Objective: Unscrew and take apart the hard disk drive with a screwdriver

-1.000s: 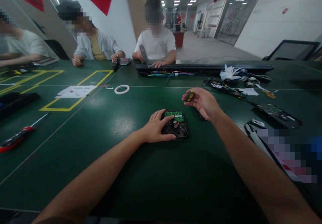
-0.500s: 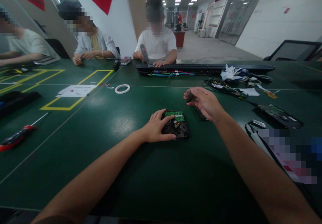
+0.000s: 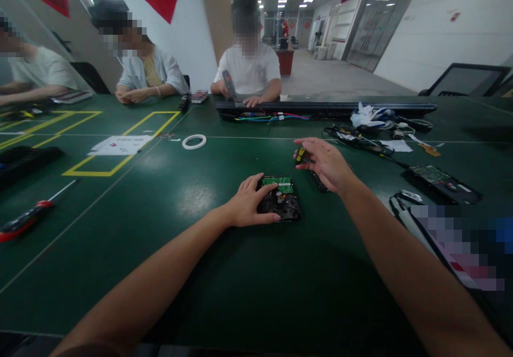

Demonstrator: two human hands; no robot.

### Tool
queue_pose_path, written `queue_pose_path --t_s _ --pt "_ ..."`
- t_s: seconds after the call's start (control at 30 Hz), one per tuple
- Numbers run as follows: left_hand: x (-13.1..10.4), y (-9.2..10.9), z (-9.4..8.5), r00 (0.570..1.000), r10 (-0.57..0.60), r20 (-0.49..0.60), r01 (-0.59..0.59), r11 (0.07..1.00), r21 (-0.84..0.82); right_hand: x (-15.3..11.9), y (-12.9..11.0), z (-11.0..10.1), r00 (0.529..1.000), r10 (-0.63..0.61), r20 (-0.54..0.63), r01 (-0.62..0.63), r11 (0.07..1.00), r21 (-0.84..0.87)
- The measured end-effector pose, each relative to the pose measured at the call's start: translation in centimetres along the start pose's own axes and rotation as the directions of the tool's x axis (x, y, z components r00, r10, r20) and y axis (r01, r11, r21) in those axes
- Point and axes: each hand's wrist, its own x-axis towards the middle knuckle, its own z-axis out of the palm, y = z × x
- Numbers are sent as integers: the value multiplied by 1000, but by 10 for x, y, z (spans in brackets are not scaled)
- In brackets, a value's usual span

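Observation:
A hard drive (image 3: 286, 210) with its green circuit board facing up lies flat on the table. My left hand (image 3: 250, 202) grips it from the left, thumb along the near side and fingers over the board and far edge. In my right hand (image 3: 326, 164), a small screwdriver (image 3: 300, 156) with a black and yellow handle is pinched between thumb and fingers. Its thin shaft slants down to the board's upper right corner; the exact contact at the tip is too small to make out. Beneath my right hand, another dark drive-like device (image 3: 319, 181) is partly hidden.
To the right lies another hard drive (image 3: 441, 183), near cables (image 3: 356, 140) and white gloves (image 3: 366, 115). A red-black screwdriver (image 3: 28, 220) is at left, a white tape roll (image 3: 194, 142) farther in. A long black casing (image 3: 328, 108) spans the back, before a seated co-worker (image 3: 248, 71).
The screwdriver handle has turned in my right hand, so its yellow part now shows. My left hand and the hard drive stay in place.

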Motion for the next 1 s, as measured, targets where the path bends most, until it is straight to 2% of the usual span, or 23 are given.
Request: queue_pose_path --t_s 0.1,0.37,0.7,0.83,1.0 --pt "0 0 0 1000 2 2 -2 1000 -6 -1 0 1 999 -11 31 11 1000 20" --pt "0 1 0 1000 -11 8 11 1000 -15 4 6 0 996 41 75 -53 986 160" --pt "0 0 0 1000 -2 6 2 1000 -1 1 2 -1 999 2 36 -1 1000 -27" --pt "0 -1 1 1000 -2 -7 2 1000 -2 0 2 -1 998 -20 58 19 1000 11" --pt "-1 0 0 1000 0 -3 0 1000 -2 5 6 -2 998 31 52 -36 995 96"
